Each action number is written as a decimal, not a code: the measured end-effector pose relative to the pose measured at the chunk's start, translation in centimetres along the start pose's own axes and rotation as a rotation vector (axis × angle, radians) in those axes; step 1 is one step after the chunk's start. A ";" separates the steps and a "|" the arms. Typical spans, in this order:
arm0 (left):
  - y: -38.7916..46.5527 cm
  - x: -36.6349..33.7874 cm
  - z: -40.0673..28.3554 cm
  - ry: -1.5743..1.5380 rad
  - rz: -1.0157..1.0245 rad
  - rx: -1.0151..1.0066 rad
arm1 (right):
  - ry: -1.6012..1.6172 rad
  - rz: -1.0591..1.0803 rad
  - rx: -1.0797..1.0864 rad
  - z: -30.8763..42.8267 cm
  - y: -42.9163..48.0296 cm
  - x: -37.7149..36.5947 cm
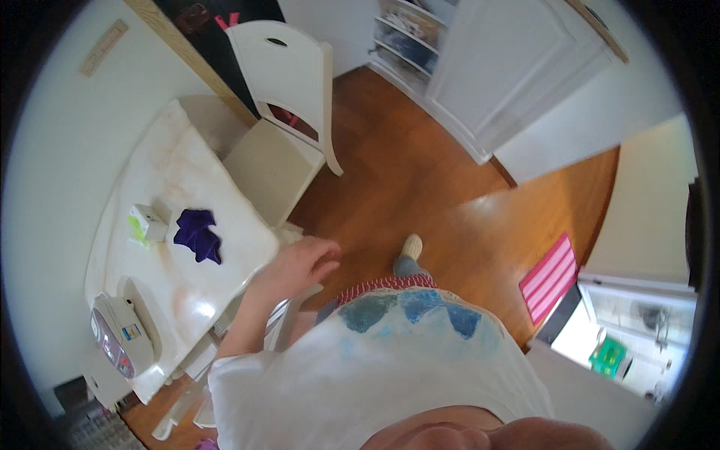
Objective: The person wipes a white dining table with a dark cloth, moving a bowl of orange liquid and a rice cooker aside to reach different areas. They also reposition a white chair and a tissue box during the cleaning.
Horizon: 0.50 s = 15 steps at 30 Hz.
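My left hand (315, 261) hangs just off the right edge of a white marble-look table (180, 174), with its fingers loosely bent and nothing visible in it. My right hand is out of view. On the table lies a crumpled dark purple cloth (198, 236). Beside the cloth stands a small white box (149, 222), with a yellow-green item (136, 230) against its left side. A white appliance with a control panel, likely a rice cooker (124, 334), sits near the table's lower left end.
A white chair (275, 169) stands against the table's far side. White chair parts show below the table. Wooden floor (382, 169) lies ahead, with a pink striped mat (550, 278) at the right. A white cabinet door (506, 73) and shelves (408, 39) are at the top.
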State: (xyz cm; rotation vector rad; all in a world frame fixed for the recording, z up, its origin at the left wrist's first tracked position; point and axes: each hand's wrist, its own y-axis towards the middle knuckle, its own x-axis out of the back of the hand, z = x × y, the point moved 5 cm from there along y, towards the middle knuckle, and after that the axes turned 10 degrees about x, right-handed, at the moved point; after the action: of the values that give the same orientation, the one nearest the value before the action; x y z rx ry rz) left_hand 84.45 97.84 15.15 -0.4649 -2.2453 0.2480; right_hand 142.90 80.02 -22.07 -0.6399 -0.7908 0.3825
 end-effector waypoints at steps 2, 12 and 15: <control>2.1 -1.0 0.1 -0.046 0.025 0.166 | 0.109 -0.032 -0.058 -1.2 4.3 5.1; 10.0 -0.4 -2.5 -0.224 -0.133 0.400 | 0.406 -0.169 0.076 19.0 29.4 27.5; 12.4 2.9 -1.1 -0.275 -0.274 0.436 | 0.444 -0.122 0.188 27.4 35.1 29.1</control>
State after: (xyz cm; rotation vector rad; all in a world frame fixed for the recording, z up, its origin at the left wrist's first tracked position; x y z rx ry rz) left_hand 86.63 110.36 13.87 0.1162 -2.3936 0.6715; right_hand 138.31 132.55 -15.10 -0.4726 -0.3617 0.1887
